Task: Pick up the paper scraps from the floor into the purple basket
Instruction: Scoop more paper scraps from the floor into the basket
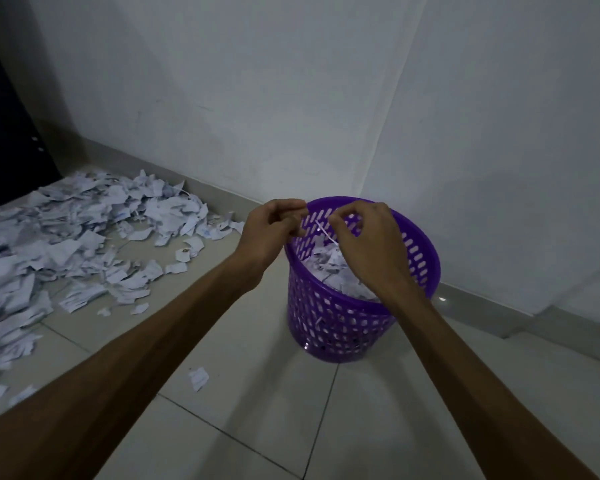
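A lone scrap (pixel 198 377) lay nearest me; above the purple basket (pixel 326 327) my left hand (pixel 271 233) curled on nothing visible, my right hand (pixel 368 244) pinched a thin strip (pixel 324 232); the pile (pixel 66 237) lay far left, nearer my left hand

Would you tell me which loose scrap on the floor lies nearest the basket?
The lone scrap on the bare tile in front of the basket, to its left, well apart from the big pile by the wall.

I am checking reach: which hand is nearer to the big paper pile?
Left. The left hand is at the basket's pile-side rim; the right hand is farther from the paper pile.
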